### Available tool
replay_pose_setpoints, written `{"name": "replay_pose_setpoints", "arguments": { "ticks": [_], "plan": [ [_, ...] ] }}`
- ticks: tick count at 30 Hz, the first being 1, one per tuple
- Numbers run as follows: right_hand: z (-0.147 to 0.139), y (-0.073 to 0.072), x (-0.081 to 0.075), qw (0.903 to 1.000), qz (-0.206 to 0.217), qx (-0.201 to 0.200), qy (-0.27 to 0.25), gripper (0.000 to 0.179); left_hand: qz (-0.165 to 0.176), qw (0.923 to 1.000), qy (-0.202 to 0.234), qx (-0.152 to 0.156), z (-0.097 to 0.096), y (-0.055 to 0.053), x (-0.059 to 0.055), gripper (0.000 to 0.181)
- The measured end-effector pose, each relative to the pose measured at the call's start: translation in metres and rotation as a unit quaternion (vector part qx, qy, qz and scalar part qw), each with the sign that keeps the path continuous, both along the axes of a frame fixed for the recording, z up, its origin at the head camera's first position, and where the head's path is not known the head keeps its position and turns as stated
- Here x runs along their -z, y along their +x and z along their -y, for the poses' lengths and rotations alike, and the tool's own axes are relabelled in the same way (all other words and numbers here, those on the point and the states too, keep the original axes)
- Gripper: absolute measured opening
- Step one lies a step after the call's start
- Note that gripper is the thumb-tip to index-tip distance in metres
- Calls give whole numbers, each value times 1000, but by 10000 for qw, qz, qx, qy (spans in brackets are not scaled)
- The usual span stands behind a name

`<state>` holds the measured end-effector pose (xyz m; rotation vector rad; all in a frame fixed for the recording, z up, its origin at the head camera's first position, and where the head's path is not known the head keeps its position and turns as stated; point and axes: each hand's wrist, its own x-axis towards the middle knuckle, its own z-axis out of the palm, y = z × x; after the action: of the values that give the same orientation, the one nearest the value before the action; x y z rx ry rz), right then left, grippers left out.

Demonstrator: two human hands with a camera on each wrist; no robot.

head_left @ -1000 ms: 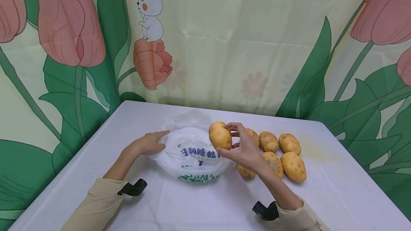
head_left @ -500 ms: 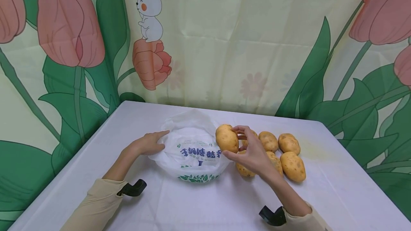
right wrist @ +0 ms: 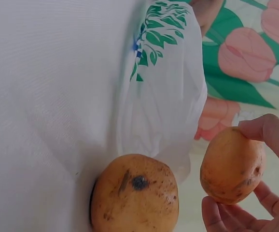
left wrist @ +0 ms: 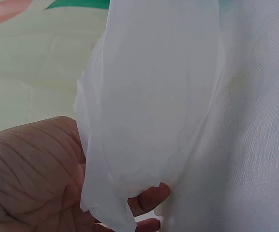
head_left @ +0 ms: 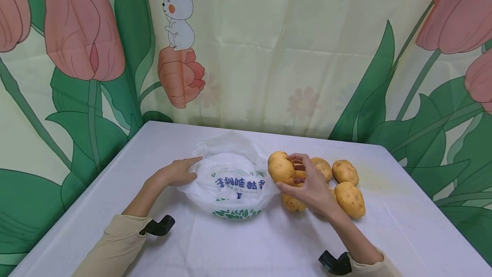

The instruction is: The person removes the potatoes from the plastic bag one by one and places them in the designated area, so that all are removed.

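Note:
My right hand grips a yellow-brown potato between thumb and fingertips, raised just right of a white plastic bag. The bag stands with its mouth spread, showing blue lettering and green leaf print. At its left side, my left hand holds the rim; in the left wrist view the thin plastic passes between the palm and the fingertips. Behind and under the right hand lie several more potatoes, partly hidden by it. One of them, a potato with a dark spot, shows large in the right wrist view.
A white cloth covers the table. To the right lie further potatoes, such as the front potato and the back potato. Behind the table hangs a curtain printed with tulips and a rabbit.
My right hand has moved to the right with the potato, from over the bag's right rim to beside it, in front of the other potatoes. The left hand and the bag stay put.

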<state>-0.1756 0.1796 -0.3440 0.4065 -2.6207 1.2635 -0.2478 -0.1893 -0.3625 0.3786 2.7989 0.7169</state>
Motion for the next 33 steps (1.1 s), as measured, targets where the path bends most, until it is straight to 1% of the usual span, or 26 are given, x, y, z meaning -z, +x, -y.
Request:
{"name": "replay_pose_setpoints", "arguments": {
  "ticks": [8,11,13,20,28,33],
  "plan": [
    [-9,0,2,9998,-157,84,129,75,70,10000,-23,-21,1,1,0,65],
    [-13,1,3,9995,-209,150,193,75,42,10000,-11,-7,1,0,1,64],
    [-15,2,4,9995,-219,168,168,75,8,10000,-15,8,2,-1,1,64],
    [-22,3,2,9992,-255,285,118,73,58,10000,40,-38,1,-2,2,64],
    [-32,5,1,9988,62,473,106,76,85,10000,5,-44,2,-2,2,64],
    [-40,7,0,9982,112,560,163,76,111,9999,22,-95,1,-2,3,64]
  ]
}}
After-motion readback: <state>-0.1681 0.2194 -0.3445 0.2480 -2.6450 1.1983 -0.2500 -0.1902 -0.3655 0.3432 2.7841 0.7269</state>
